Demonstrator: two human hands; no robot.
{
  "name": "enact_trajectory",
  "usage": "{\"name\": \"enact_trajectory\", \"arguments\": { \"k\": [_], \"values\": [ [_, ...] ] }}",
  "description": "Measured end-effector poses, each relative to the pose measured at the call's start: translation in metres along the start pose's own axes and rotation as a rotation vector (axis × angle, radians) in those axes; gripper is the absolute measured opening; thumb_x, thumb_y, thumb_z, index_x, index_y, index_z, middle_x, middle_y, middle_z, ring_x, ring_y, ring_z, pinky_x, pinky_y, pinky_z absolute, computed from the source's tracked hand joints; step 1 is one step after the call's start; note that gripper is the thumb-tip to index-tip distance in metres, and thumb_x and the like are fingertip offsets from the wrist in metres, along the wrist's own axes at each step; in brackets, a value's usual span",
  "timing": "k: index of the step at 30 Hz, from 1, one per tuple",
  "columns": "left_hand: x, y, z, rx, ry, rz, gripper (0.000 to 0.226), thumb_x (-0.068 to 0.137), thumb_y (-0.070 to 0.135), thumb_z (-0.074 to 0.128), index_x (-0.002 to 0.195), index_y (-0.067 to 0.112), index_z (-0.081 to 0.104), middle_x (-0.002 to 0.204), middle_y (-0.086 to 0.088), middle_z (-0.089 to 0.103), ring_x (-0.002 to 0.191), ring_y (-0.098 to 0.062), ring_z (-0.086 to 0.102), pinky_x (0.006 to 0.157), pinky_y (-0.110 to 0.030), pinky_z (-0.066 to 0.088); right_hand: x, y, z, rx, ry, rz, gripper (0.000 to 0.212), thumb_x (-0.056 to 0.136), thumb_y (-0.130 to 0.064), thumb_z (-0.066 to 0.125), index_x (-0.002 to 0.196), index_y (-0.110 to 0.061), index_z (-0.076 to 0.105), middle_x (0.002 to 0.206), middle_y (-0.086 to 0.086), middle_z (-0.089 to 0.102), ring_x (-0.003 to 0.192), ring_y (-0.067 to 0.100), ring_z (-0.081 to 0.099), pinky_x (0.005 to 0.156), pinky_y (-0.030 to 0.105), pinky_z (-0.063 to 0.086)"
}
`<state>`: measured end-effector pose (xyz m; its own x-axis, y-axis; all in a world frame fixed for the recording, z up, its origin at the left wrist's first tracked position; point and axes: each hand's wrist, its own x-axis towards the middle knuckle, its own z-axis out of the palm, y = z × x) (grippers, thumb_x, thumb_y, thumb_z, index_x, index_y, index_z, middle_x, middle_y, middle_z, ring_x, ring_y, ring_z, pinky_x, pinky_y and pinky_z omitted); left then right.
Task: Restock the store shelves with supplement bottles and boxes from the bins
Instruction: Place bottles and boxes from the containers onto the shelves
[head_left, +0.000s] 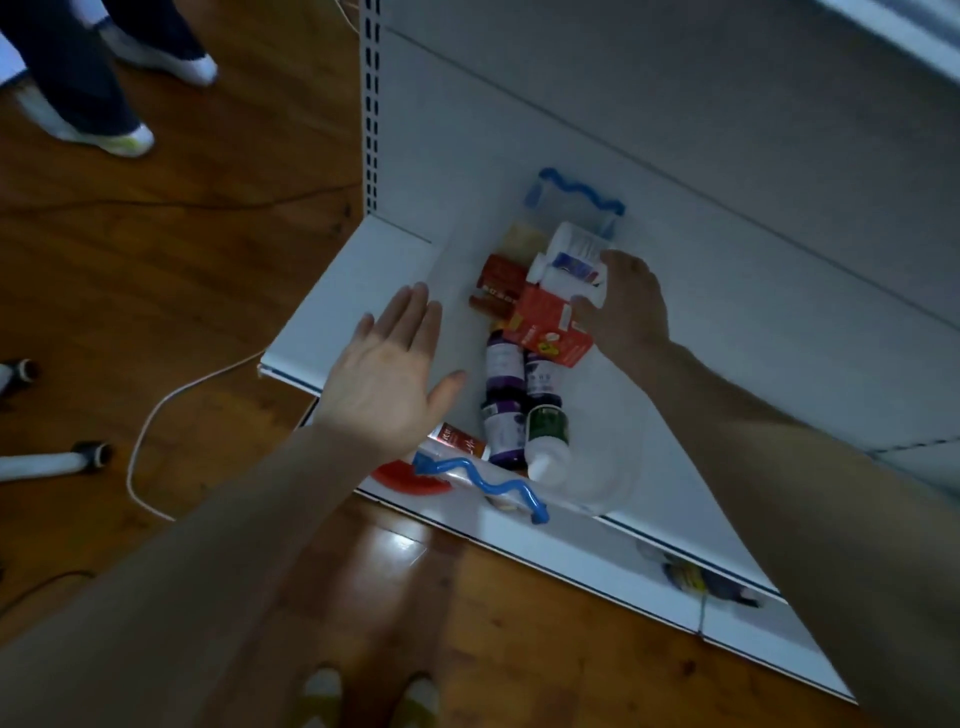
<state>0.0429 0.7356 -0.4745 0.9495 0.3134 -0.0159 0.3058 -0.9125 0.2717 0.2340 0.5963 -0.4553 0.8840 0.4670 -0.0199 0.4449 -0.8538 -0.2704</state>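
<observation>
Two hands at a clear bin (602, 488) on a white shelf (332, 312).
The left hand (387, 379) is flat and open over the bin's left side. The right hand (626, 306) holds a white bottle (571, 254) just beside a red box (550, 327). Purple bottles (504, 369) lie in the bin.

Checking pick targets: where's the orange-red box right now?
Head view, centre: orange-red box lies in the clear bin, just left of the right hand, between the white bottle and the purple bottles.
</observation>
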Motion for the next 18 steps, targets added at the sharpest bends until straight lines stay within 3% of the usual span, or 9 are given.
{"name": "enact_trajectory", "arguments": {
  "k": [11, 18],
  "values": [
    [-0.002, -0.001, 0.003, -0.095, 0.046, 0.003, 0.076, 0.085, 0.051, 0.022, 0.146, 0.006, 0.021, 0.155, -0.010, 0.015, 0.144, -0.023, 0.010, 0.107, -0.030, 0.001, 0.044, 0.006, 0.012, -0.217, -0.025, 0.063, 0.052, 0.087, -0.013, 0.059, 0.131, 0.001, 0.035, 0.132, 0.021, 0.040, 0.122, 0.034, 0.038, 0.097, 0.039, 0.037],
    [-0.002, -0.001, 0.004, -0.093, 0.042, 0.010, 0.077, 0.084, 0.052, 0.021, 0.147, 0.007, 0.019, 0.156, -0.009, 0.011, 0.144, -0.021, 0.006, 0.107, -0.029, 0.000, 0.044, 0.009, 0.017, -0.143, -0.033, 0.116, 0.057, 0.084, -0.023, 0.065, 0.128, 0.000, 0.036, 0.131, 0.019, 0.042, 0.122, 0.033, 0.039, 0.095, 0.040, 0.038]
  ]
}}
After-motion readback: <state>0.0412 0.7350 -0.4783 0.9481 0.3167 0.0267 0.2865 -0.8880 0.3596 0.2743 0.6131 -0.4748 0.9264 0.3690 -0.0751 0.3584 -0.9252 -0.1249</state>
